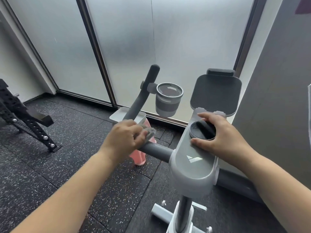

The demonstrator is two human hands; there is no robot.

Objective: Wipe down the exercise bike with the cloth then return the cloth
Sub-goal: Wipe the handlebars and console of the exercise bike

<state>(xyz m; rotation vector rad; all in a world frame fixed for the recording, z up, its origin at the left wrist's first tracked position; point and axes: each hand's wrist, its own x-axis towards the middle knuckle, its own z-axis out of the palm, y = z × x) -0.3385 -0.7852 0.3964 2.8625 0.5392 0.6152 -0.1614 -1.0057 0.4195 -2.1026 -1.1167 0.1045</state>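
The exercise bike's grey-white console fills the lower middle, with a dark round knob on top and a tablet holder behind it. A dark grey left handlebar curves up and away. My left hand grips a grey cloth bunched around the handlebar at its bend. My right hand rests on the console, fingers and thumb curled round the knob.
A grey cup holder hangs off the handlebar. Below on the speckled black floor stand a white tray and a pink object. A black steel rack stands at left. Frosted glass panels rise behind; a wall closes the right.
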